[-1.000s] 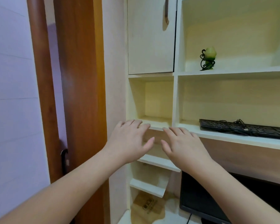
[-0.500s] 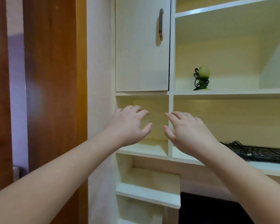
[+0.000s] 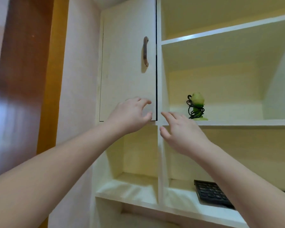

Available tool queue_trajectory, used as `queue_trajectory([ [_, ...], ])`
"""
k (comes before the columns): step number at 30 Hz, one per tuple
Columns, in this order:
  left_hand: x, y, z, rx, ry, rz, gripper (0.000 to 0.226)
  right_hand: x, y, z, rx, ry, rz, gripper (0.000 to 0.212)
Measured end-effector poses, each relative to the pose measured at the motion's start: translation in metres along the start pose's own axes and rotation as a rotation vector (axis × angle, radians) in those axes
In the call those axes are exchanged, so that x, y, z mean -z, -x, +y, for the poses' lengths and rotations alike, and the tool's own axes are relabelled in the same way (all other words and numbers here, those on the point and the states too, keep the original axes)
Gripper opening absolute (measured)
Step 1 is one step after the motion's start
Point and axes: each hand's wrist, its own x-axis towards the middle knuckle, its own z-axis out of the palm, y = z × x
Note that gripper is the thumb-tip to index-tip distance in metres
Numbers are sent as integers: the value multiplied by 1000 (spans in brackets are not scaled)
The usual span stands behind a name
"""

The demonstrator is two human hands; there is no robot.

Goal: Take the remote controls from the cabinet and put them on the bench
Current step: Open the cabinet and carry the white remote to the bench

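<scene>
While the cabinet door point(image 3: 127, 63) stands closed, we note our left hand point(image 3: 130, 114) raised before its lower corner, fingers loosely spread, holding nothing. Our right hand point(image 3: 181, 134) hovers likewise empty beside the shelf point(image 3: 237, 122). We see no remote controls.

cabinet door point(image 3: 127, 71): matt cream laminate | handle point(image 3: 145, 51): dull metal | keyboard point(image 3: 211, 193): black plastic
</scene>
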Motion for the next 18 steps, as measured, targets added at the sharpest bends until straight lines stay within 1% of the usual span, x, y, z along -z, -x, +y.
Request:
queue_trajectory([
  [5,-28,-33,2,67,93,131,57,-7,-17,13,-3,-35,32,54],
  [11,-55,-56,16,234,137,281,75,-16,-26,21,-19,-82,58,53],
  [14,-63,-61,17,275,94,286,85,-18,-26,24,-15,-111,66,55],
  [18,-64,-60,9,308,63,258,96,-21,-30,23,-2,-232,71,57],
])
